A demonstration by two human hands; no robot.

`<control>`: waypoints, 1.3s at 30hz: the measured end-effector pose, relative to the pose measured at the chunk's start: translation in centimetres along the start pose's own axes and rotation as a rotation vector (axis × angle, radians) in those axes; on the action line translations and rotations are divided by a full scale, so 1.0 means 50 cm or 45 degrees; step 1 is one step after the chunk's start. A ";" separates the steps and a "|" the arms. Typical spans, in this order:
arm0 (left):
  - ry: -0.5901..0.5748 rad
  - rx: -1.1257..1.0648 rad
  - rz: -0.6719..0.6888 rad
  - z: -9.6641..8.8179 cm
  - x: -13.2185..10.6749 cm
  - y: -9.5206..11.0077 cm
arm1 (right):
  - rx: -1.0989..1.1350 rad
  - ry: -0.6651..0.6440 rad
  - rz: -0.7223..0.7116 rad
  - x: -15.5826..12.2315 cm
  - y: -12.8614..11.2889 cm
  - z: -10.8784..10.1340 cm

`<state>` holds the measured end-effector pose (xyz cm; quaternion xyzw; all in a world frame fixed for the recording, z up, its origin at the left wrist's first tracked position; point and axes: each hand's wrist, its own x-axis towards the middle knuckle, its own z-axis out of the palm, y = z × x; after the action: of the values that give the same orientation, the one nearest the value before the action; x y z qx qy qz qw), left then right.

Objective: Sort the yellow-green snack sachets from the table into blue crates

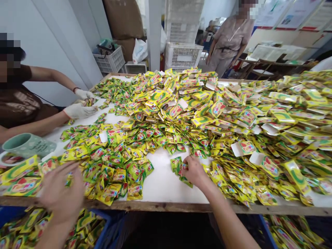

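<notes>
A: White table, wooden rim, heaped with yellow-green sachets edge to edge. Hands?
B: Right hand sits near the middle of the front edge, fingers curled down and gripping a small bunch on the bare top.
A: Left?
B: Left hand is over the front edge near the left corner, blurred. Can't tell if the fingers hold anything. Blue crate of sachets is below it.
A: Others?
B: Co-worker's gloved hands at the left edge, holding sachets. Green mug by the front-left corner.
</notes>
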<state>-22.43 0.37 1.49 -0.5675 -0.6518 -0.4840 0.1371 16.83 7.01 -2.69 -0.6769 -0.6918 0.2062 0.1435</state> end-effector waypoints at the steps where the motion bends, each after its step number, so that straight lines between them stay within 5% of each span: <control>1: -0.100 -0.059 0.164 0.055 0.023 0.067 | -0.041 0.016 0.003 -0.012 -0.005 0.001; 4: -0.433 -0.573 0.544 0.224 0.047 0.301 | -0.022 0.100 -0.071 -0.062 -0.017 0.002; 9: -1.206 -1.019 0.431 0.451 -0.028 0.646 | 0.268 0.112 -0.173 -0.135 -0.022 0.006; 12: -1.336 -0.910 0.201 0.553 -0.088 0.764 | 0.593 0.187 -0.226 -0.163 -0.010 0.005; 14: -1.408 -0.818 0.057 0.595 -0.111 0.798 | 0.791 0.199 -0.267 -0.180 0.006 0.000; 16: -1.434 -0.779 -0.040 0.605 -0.112 0.797 | 0.924 0.183 -0.186 -0.194 0.031 -0.008; 19: -1.335 -0.833 -0.094 0.547 -0.070 0.739 | 1.112 0.223 0.004 -0.202 0.080 -0.023; 23: -1.167 -0.882 -0.094 0.401 0.014 0.577 | 1.516 0.313 0.075 -0.180 0.119 -0.051; 28: -1.338 -0.638 -0.047 0.269 0.035 0.397 | 1.671 0.353 0.076 -0.133 0.057 -0.073; 34: -1.297 -0.923 -0.529 0.255 -0.056 0.329 | 1.593 0.410 -0.039 -0.063 -0.070 -0.023; 39: -1.274 -1.271 -0.789 0.249 -0.139 0.332 | 1.064 0.498 -0.234 -0.050 -0.093 0.003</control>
<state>-1.11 4.10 -1.82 -0.5050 -0.4698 -0.4226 -0.5879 12.78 4.50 -0.39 -0.5234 -0.5665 0.3219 0.5490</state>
